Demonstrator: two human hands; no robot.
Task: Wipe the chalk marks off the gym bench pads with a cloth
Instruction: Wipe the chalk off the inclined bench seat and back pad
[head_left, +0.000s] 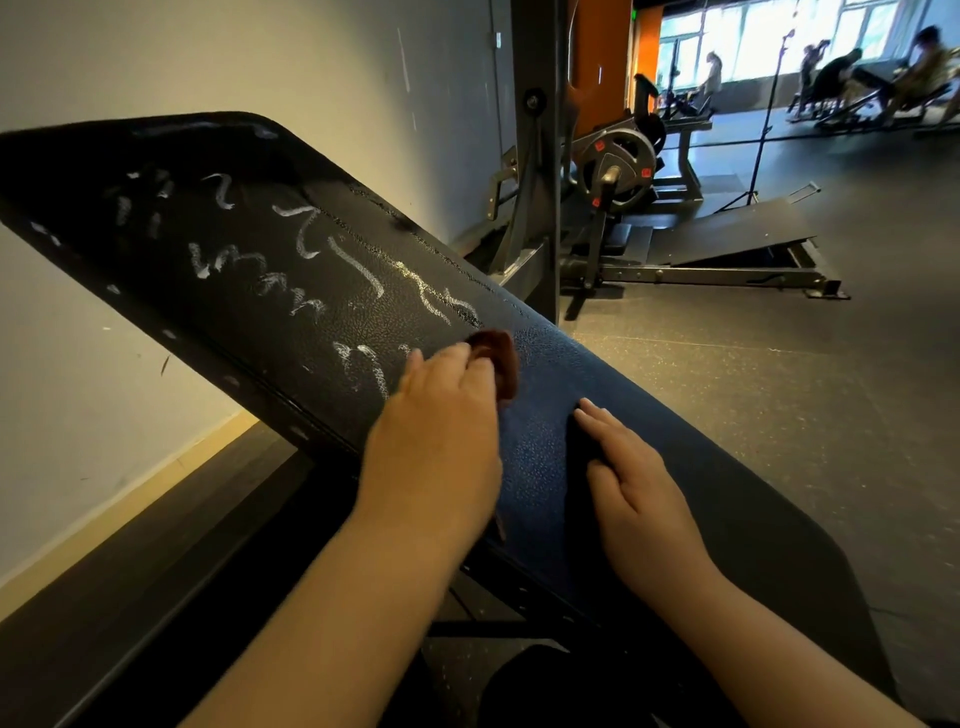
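**Cloth under the left hand, at the chalk's edge**

The right hand (636, 486) lies flat, fingers straight, on the bench pad (545, 441). At its ten o'clock, the left hand (436, 415) curls its fingers over a brown cloth (501, 358), which pokes out at that hand's one o'clock. Chalk marks (311, 260) spread beyond, toward eleven o'clock.

Commercial gym, weights area.
Black padded bench pad (260, 249) angled up in the foreground. Behind it stands a grey steel upright (537, 156), then a plate-loaded machine with a weight plate (615, 171) on its peg and a sloped footplate (727, 236) beside it. Dark speckled rubber floor (779, 389) throughout. At the far end are an orange wall (602, 52), bright windows (748, 41), and several people (836, 73) seated at equipment, blurred.
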